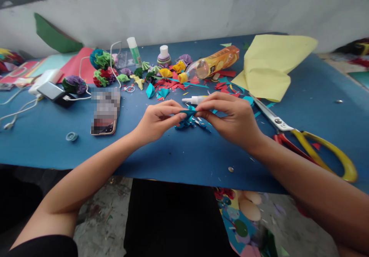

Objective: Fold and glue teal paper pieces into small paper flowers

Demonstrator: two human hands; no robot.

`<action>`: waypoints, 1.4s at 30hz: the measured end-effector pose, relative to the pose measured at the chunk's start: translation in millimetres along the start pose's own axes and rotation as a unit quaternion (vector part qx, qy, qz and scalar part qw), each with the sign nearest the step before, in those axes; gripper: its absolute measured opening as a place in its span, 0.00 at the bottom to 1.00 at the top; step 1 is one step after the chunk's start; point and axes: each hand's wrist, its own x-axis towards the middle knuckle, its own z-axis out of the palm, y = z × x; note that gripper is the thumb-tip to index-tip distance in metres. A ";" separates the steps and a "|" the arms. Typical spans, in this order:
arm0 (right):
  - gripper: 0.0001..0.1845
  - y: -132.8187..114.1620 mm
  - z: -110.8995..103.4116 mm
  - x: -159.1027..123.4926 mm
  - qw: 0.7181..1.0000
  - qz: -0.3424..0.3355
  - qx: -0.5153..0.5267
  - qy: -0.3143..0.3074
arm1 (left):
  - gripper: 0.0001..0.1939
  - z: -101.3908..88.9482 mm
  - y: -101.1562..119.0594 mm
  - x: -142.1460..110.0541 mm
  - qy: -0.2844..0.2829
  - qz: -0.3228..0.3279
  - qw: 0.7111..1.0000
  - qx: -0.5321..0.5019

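Between my two hands is a small piece of folded blue paper (188, 112), held just above the table near its middle. My left hand (161, 118) pinches its left end between thumb and fingers. On the other side my right hand (229, 115) grips the right end with thumb and fingertips. More blue folded paper (184, 124) shows right beneath, partly hidden by the fingers. A white glue tube (193, 100) lies just behind the paper, its far end covered by my right hand.
Yellow-handled scissors (278, 121) lie at right beside a crumpled yellow sheet (268, 68). Behind are red paper scraps (173, 84), an orange-labelled bottle (219, 63) and a glue stick (134, 51). A phone (105, 111), cables and paper flowers (100, 59) occupy the left.
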 end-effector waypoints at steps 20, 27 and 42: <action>0.09 -13.4 0.4 -4.7 0.998 -0.037 0.042 -0.018 | 0.18 7.3 1.4 -6.0 0.052 0.016 0.998 -0.015; 0.10 -9.7 -2.7 -4.6 0.995 -0.088 0.047 -0.008 | 0.13 5.5 1.9 -2.8 0.049 -0.077 0.976 -0.196; 0.10 -1.8 -2.6 0.2 0.990 -0.072 0.074 -0.098 | 0.20 3.9 4.1 3.6 -0.102 -0.317 0.918 -0.214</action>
